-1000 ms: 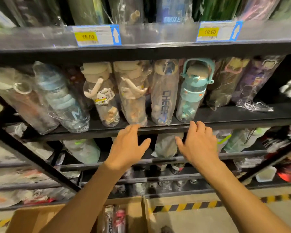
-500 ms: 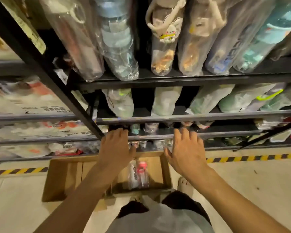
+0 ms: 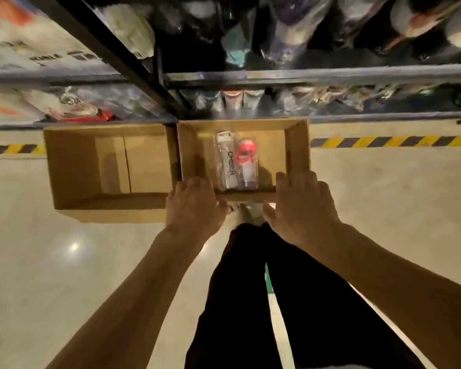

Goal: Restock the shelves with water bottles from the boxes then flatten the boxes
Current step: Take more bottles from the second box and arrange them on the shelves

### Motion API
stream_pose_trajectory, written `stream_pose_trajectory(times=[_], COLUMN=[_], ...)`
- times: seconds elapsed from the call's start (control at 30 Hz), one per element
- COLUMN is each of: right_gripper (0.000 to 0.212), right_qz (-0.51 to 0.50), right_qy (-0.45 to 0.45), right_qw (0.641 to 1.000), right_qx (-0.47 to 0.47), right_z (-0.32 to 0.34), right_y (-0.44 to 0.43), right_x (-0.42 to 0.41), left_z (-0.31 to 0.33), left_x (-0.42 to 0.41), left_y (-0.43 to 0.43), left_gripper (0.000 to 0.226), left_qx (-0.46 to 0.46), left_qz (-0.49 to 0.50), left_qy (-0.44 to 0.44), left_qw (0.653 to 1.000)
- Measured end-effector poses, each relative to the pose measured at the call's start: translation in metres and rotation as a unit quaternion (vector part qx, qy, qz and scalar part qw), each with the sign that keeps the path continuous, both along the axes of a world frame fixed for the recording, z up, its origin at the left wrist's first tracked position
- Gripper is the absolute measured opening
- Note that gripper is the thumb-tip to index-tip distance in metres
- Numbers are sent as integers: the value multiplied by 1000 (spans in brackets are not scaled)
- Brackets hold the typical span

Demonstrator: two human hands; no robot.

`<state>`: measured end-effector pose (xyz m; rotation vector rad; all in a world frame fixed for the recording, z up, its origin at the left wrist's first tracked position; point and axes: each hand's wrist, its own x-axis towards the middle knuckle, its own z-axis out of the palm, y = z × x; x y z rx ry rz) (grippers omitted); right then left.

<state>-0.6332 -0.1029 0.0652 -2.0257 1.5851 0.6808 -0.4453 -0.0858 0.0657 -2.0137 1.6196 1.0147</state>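
Open cardboard box (image 3: pixel 296 145) holds two wrapped bottles (image 3: pixel 236 161); hands' grip on it unclear.

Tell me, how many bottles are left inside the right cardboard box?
2, side by side in the right box: a clear bottle on the left, a red-capped bottle on the right. The hands might hide more.

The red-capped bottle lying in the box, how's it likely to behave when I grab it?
The red-capped bottle looks wrapped in clear film, so it may feel slippery and crinkly. It lies on its side beside the clear bottle, so it could roll if nudged. It appears to be empty, so probably light.
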Motion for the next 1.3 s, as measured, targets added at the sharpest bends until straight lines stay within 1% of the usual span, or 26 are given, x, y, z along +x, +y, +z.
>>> stream_pose_trajectory(times=[0.07,0.13,0.23,0.3,0.33,0.4,0.47,0.53,0.6,0.63,0.67,0.7,0.73,0.77,0.8,0.87,0.93,1.03,1.1,1.2,1.23,1.3], right_gripper=[69,73,72,72,72,80,96,114,124,126,123,115,106,103,107,115,114,111,111,112,109,91], right_qz=[5,14,9,-6,-24,-81,-160,-258,-327,-339,-343,-347,-350,-355,-369,-400,-416,-438,-455,-478,-490,-512], right_qy=[-1,8,9,15,14,1,-36,-73,-97,-102,-112,-132,-152,-165,-167,-183,-200,-201,-211,-210,-215,-230], right_qw=[1000,999,999,998,998,994,981,951,922,916,912,908,904,901,896,881,870,860,849,835,827,812], right_qx=[20,30,52,55,58,74,105,151,182,189,193,194,192,187,181,173,172,164,169,174,171,160], right_z=[-62,-123,-212,-270,-298,-353,-401,-448,-491,-510,-527,-542,-555,-568,-578,-594,-602,-598,-589,-561,-550,-521], right_y=[-6,-12,-21,-24,-25,-24,-27,-31,-34,-35,-36,-37,-38,-39,-40,-41,-41,-37,-32,-23,-21,-18], right_x=[1,3,7,8,10,11,12,14,18,20,21,23,25,27,28,29,29,20,12,-5,-13,-28], left_z=[-57,-117,-212,-274,-304,-360,-408,-456,-498,-517,-533,-548,-561,-571,-580,-592,-598,-596,-584,-556,-545,-515], left_x=[-6,-12,-18,-22,-22,-22,-18,-14,-11,-10,-9,-8,-7,-7,-6,-4,0,2,0,-4,-5,-5], left_y=[-3,-6,-12,-17,-20,-25,-31,-40,-49,-52,-54,-55,-54,-53,-51,-48,-44,-38,-31,-20,-18,-16], left_gripper=[54,53,46,49,56,69,79,88,99,105,109,105,94,80,72,80,87,76,69,69,68,72], left_qx=[8,23,72,91,94,91,68,45,38,43,48,48,35,19,2,-18,-28,-13,-6,-9,-16,-34], left_qz=[21,23,26,45,66,142,235,300,350,364,372,377,378,377,379,396,415,454,449,423,421,418], left_qy=[15,8,7,12,18,37,60,66,61,59,64,78,91,96,96,99,123,177,177,183,192,207], left_qw=[1000,999,997,995,993,985,968,951,934,928,925,922,921,921,920,913,901,873,876,887,886,884])
